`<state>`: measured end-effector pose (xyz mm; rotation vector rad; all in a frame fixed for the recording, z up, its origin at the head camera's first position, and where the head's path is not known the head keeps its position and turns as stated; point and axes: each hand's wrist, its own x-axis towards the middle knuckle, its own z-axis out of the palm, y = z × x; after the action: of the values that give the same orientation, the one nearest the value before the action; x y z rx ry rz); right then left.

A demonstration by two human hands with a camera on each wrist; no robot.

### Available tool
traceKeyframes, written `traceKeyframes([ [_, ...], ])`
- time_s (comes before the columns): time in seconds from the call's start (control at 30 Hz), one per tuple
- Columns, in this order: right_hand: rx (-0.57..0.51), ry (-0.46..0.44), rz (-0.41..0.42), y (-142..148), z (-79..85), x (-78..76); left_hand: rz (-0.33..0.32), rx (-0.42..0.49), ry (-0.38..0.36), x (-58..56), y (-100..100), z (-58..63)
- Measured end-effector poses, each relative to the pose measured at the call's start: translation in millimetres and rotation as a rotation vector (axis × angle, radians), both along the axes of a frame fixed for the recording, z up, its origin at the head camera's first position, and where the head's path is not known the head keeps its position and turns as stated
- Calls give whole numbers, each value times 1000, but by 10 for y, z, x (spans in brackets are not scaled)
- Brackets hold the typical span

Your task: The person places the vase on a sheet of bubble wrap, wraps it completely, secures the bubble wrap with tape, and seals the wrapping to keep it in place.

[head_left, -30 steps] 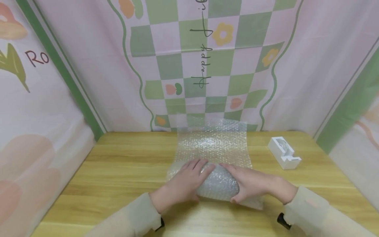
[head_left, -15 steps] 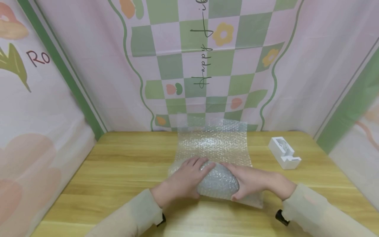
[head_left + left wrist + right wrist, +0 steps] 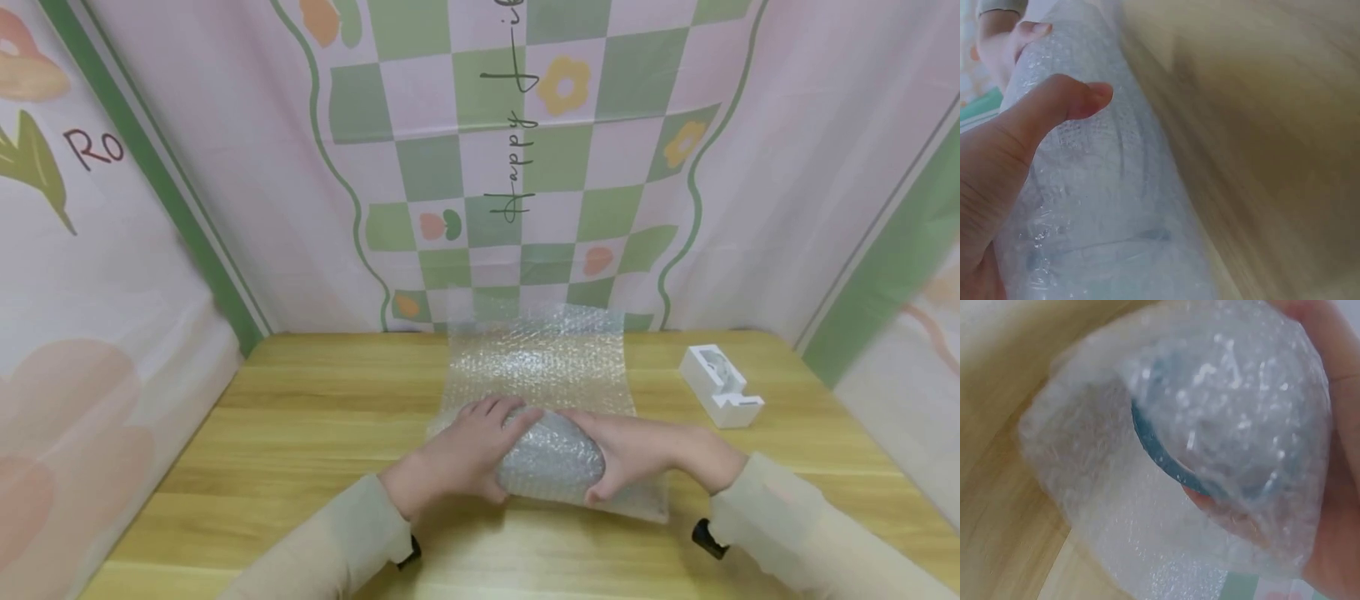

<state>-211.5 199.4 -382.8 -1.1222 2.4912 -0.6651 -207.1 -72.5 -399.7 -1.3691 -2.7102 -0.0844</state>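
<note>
A bundle of clear bubble wrap (image 3: 551, 458) lies across the wooden table, rolled around a rounded thing. In the right wrist view a teal circular rim (image 3: 1166, 464) shows at the bundle's open end; the rest of that thing is blurred by the layers. My left hand (image 3: 468, 454) grips the left part of the roll, its thumb lying over the wrap in the left wrist view. My right hand (image 3: 637, 454) holds the right end, thumb on the near side and fingers on the far side. A flat sheet of bubble wrap (image 3: 532, 367) runs back from the roll.
A white tape dispenser (image 3: 720, 392) with a roll of tape stands at the back right of the wooden table (image 3: 315, 417). Behind it hangs a patterned cloth (image 3: 495, 167), which the far end of the wrap overlaps in the head view.
Both hands keep their grip on the bundle and have barely moved. The loose front right corner of the bubble wrap has shifted slightly away from me, and the right forearm slightly leftward.
</note>
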Motion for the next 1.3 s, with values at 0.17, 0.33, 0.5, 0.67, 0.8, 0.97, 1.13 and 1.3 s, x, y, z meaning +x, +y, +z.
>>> traceKeyframes([
  [0.17,-12,-65,4,14,6,-11,-12,-7,-41,-11,9,56],
  [0.33,-36,-101,18,34,-19,-42,-9,-10,-65,-16,21,85],
  [0.5,-61,-157,29,47,-25,-83,-12,14,-86,-33,14,80],
  [0.67,-52,-204,-7,34,5,-97,1,35,-113,-37,-1,84],
  [0.8,-23,-203,-42,44,35,-98,23,46,-139,-41,1,80],
  [0.97,-12,-153,-41,87,78,-96,27,73,-152,-55,-6,43],
  [1.13,-95,37,-71,125,176,-60,40,94,-167,-88,-30,8],
  [1.3,-112,316,-116,109,306,55,49,83,-175,-119,-34,19],
])
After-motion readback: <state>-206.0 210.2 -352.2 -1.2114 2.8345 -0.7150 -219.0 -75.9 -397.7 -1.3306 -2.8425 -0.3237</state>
